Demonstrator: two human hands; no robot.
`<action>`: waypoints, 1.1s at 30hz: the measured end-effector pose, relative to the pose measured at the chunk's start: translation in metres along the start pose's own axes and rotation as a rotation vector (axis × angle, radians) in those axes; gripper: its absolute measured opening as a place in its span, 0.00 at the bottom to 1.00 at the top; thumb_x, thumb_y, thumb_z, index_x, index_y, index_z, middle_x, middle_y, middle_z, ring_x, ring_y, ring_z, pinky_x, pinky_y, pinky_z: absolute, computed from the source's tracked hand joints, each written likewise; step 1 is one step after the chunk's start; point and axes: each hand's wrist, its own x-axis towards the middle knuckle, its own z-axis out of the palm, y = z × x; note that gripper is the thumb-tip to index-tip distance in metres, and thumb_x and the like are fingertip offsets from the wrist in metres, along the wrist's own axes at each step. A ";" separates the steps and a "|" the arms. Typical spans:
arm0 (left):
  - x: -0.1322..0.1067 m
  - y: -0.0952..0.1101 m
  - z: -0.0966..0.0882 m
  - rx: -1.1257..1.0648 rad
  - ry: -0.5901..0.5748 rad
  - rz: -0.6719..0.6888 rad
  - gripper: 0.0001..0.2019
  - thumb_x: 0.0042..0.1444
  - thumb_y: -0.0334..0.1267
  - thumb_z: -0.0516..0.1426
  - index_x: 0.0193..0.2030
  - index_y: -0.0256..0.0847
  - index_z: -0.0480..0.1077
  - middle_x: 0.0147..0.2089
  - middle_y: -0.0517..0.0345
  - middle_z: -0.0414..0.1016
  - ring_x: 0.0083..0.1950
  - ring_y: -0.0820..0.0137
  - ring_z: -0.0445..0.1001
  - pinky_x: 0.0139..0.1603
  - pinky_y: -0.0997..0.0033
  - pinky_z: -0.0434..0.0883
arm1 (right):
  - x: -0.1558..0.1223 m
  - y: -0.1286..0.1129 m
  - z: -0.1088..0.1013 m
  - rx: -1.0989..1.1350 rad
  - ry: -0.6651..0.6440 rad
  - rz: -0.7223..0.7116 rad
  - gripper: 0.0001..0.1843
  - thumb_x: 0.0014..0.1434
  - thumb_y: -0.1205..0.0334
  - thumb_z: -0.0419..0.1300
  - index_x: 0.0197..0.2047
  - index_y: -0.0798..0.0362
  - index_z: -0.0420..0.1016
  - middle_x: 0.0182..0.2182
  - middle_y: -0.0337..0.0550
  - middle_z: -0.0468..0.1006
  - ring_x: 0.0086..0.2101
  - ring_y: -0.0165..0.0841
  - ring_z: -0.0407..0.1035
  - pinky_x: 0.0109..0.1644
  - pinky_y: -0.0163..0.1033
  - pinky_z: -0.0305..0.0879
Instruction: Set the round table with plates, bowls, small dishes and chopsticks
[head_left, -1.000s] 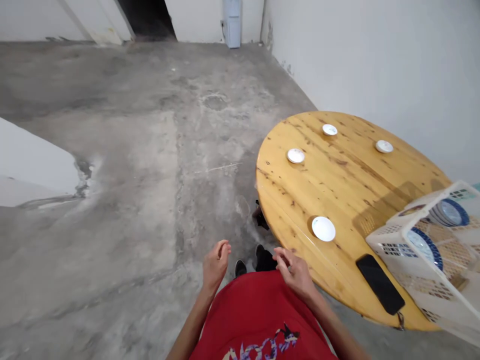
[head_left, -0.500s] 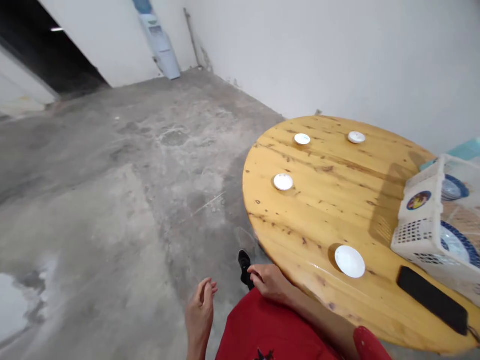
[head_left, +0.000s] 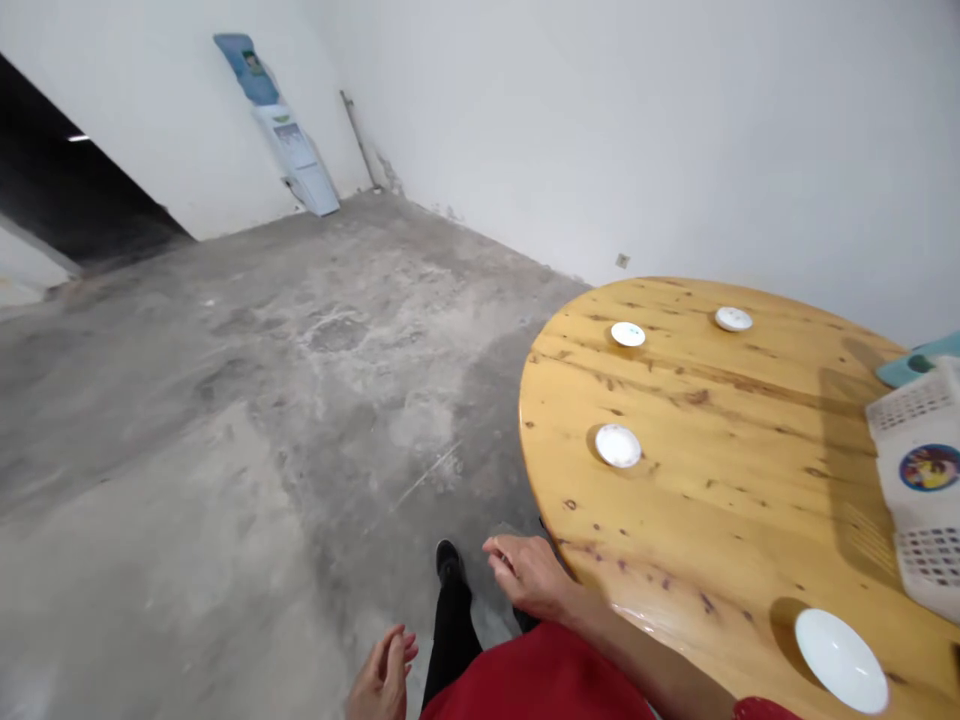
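Observation:
My left hand [head_left: 381,675] hangs low over the concrete floor, its fingers loosely bent and holding nothing. My right hand [head_left: 529,575] is held in front of my red shirt, just off the near left edge of the round wooden table [head_left: 675,520]; its fingers are slack, with nothing in them. Closest to that hand on the tabletop is a small white dish [head_left: 618,446]. A larger white dish [head_left: 841,660] lies near the front edge, right of my forearm. Two more small white dishes, one on the left [head_left: 628,334] and one on the right [head_left: 733,319], sit toward the far side.
A white plastic basket [head_left: 919,470] stands on the table's right side, cut off by the view, with a light-blue item [head_left: 919,362] behind it. A water dispenser [head_left: 296,160] stands by the far wall, left of a pipe [head_left: 360,140]. A dark doorway [head_left: 67,180] is at far left.
The view has turned, so the table and dishes sit lower and farther right. The dark case at the right has nearly left view. My legs have shifted in a step; both hands stay empty.

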 end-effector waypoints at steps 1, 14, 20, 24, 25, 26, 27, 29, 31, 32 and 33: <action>0.019 0.007 -0.006 0.000 -0.002 0.011 0.30 0.43 0.62 0.57 0.44 0.39 0.74 0.41 0.44 0.84 0.47 0.49 0.83 0.47 0.52 0.81 | 0.013 -0.006 0.004 -0.002 0.007 0.005 0.17 0.68 0.62 0.51 0.53 0.51 0.77 0.45 0.44 0.84 0.45 0.38 0.78 0.46 0.37 0.65; 0.260 0.194 -0.017 0.138 -0.259 0.349 0.28 0.43 0.62 0.57 0.41 0.40 0.73 0.40 0.43 0.84 0.43 0.52 0.84 0.47 0.53 0.80 | 0.185 -0.068 0.018 -0.006 0.177 0.198 0.18 0.68 0.63 0.52 0.55 0.53 0.78 0.48 0.47 0.84 0.48 0.41 0.79 0.49 0.38 0.67; 0.302 0.283 0.079 0.234 -0.588 0.519 0.27 0.50 0.60 0.56 0.45 0.38 0.75 0.43 0.42 0.83 0.44 0.55 0.83 0.47 0.56 0.78 | 0.239 -0.060 -0.012 0.000 0.197 0.353 0.18 0.68 0.63 0.53 0.56 0.54 0.77 0.49 0.50 0.84 0.48 0.42 0.79 0.48 0.39 0.67; 0.334 0.327 0.141 0.270 -0.708 0.567 0.28 0.53 0.60 0.55 0.47 0.37 0.75 0.44 0.42 0.83 0.45 0.55 0.83 0.48 0.56 0.78 | 0.287 -0.031 -0.047 0.024 0.214 0.405 0.18 0.69 0.62 0.53 0.57 0.54 0.77 0.49 0.50 0.83 0.48 0.41 0.79 0.48 0.39 0.67; 0.345 0.338 0.153 0.274 -0.717 0.558 0.28 0.52 0.60 0.56 0.47 0.37 0.75 0.44 0.41 0.83 0.45 0.55 0.83 0.48 0.56 0.78 | 0.301 -0.021 -0.058 0.028 0.221 0.409 0.18 0.69 0.62 0.52 0.56 0.54 0.77 0.49 0.49 0.84 0.48 0.41 0.79 0.48 0.39 0.66; 0.358 0.350 0.163 0.283 -0.714 0.540 0.29 0.51 0.61 0.56 0.47 0.37 0.75 0.44 0.41 0.83 0.45 0.54 0.83 0.48 0.55 0.79 | 0.317 -0.011 -0.070 0.031 0.227 0.413 0.18 0.69 0.62 0.52 0.56 0.54 0.77 0.49 0.49 0.84 0.48 0.40 0.79 0.47 0.39 0.66; 0.373 0.361 0.172 0.295 -0.705 0.517 0.30 0.49 0.62 0.57 0.46 0.37 0.75 0.43 0.41 0.83 0.45 0.53 0.83 0.48 0.54 0.79 | 0.333 -0.001 -0.084 0.033 0.232 0.417 0.18 0.69 0.62 0.52 0.56 0.54 0.77 0.48 0.50 0.84 0.48 0.41 0.79 0.47 0.39 0.66; 0.403 0.383 0.182 0.332 -0.660 0.460 0.30 0.45 0.63 0.58 0.43 0.37 0.74 0.40 0.41 0.83 0.44 0.50 0.84 0.47 0.52 0.80 | 0.365 0.020 -0.113 0.039 0.253 0.425 0.18 0.69 0.62 0.52 0.57 0.54 0.77 0.48 0.50 0.84 0.47 0.42 0.79 0.47 0.40 0.66; 0.433 0.403 0.186 0.364 -0.608 0.410 0.30 0.42 0.63 0.59 0.42 0.38 0.74 0.38 0.43 0.84 0.44 0.49 0.84 0.47 0.51 0.80 | 0.395 0.037 -0.144 0.055 0.286 0.427 0.19 0.70 0.61 0.52 0.58 0.53 0.76 0.48 0.50 0.84 0.47 0.42 0.79 0.47 0.41 0.67; 0.447 0.413 0.188 0.374 -0.582 0.388 0.29 0.42 0.62 0.60 0.42 0.39 0.73 0.38 0.44 0.84 0.44 0.48 0.84 0.47 0.50 0.81 | 0.409 0.045 -0.159 0.065 0.302 0.425 0.19 0.70 0.61 0.52 0.58 0.53 0.76 0.48 0.50 0.84 0.47 0.42 0.79 0.48 0.41 0.67; 0.460 0.422 0.189 0.377 -0.558 0.365 0.29 0.41 0.62 0.60 0.42 0.39 0.73 0.38 0.45 0.84 0.45 0.47 0.84 0.47 0.49 0.81 | 0.421 0.052 -0.175 0.072 0.318 0.428 0.19 0.70 0.61 0.52 0.58 0.52 0.76 0.48 0.50 0.84 0.47 0.42 0.79 0.48 0.41 0.67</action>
